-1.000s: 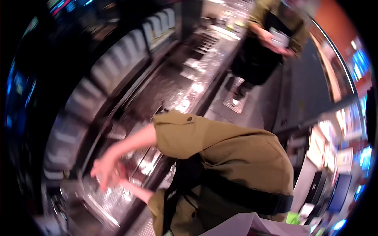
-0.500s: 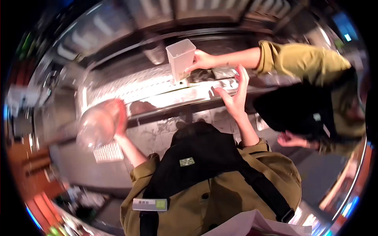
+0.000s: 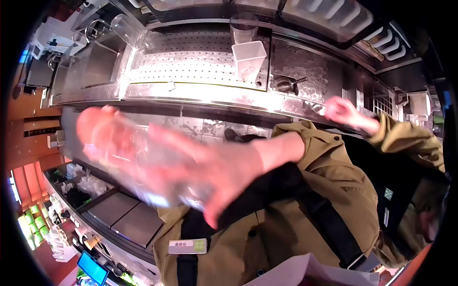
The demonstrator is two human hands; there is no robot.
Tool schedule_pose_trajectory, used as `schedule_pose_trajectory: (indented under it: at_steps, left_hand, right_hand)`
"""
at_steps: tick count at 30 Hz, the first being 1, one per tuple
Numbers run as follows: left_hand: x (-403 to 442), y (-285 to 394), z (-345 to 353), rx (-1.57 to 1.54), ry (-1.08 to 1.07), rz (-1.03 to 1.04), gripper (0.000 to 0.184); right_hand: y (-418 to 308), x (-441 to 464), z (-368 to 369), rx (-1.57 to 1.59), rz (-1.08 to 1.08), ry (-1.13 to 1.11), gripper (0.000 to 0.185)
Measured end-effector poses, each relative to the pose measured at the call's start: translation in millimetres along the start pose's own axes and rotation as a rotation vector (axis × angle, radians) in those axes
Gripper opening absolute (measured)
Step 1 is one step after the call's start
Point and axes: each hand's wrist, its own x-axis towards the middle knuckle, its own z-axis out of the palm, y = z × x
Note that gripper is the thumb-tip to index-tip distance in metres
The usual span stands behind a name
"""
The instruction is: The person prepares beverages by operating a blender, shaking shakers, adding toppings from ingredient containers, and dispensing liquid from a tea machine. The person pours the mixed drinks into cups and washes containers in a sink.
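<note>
A clear container (image 3: 143,174), smeared by motion and its kind hard to make out, lies tilted across the front of my apron. My left hand (image 3: 106,136) is closed around its far left end, the fingers blurred. Over its near end reaches my right hand (image 3: 224,164), fingers along one side and thumb on the other, spread wide around it. On the perforated drain tray (image 3: 181,69) a translucent square container (image 3: 249,62) stands upright, out of my hands. Behind it is a clear cup (image 3: 243,31).
A co-worker's hand (image 3: 344,113) hovers by the counter edge at the right. A tilted clear jug (image 3: 128,31) stands near the sink (image 3: 102,62). A dark-handled tool (image 3: 288,85) lies beside the tray. Behind me, at lower left, runs another counter (image 3: 119,214) with bins.
The view has swung round. My right hand has come across to the clear container held by my left. The co-worker has let go of the square container, which now stands on the tray.
</note>
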Motion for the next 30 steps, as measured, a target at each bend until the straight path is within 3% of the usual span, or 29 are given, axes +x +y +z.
schedule_pose_trajectory:
  at_steps: [1, 5, 9, 12, 16, 19, 22, 26, 30]
  left_hand:
    - [11, 7, 4, 0.077, -0.026, 0.078, 0.063]
    - [68, 0, 12, 0.265, -0.062, 0.087, 0.065]
    - [64, 8, 31, 0.257, -0.113, 0.258, 0.066]
    - [113, -8, 34, 0.325, -0.110, 0.155, 0.068]
    - [78, 2, 51, 0.282, -0.123, 0.295, 0.070]
    - [117, -9, 58, 0.341, -0.126, 0.171, 0.071]
    - [81, 0, 62, 0.276, -0.139, 0.296, 0.073]
    - [114, -14, 63, 0.331, -0.129, 0.189, 0.074]
    - [89, -6, 72, 0.299, -0.136, 0.308, 0.077]
  right_hand:
    - [3, -3, 4, -0.054, -0.082, 0.011, 0.083]
    - [33, -2, -7, -0.323, 0.122, 0.075, 0.082]
    - [1, -20, 12, -0.342, -0.022, 0.044, 0.081]
    - [28, -7, -8, -0.382, 0.100, 0.090, 0.080]
    - [0, -25, 2, -0.403, 0.003, 0.065, 0.079]
    - [15, -30, -11, -0.437, 0.091, 0.111, 0.078]
    - [-2, -40, 0, -0.436, -0.009, 0.089, 0.078]
    - [20, -31, -19, -0.447, 0.076, 0.139, 0.077]
    - [2, -42, -8, -0.449, -0.025, 0.109, 0.076]
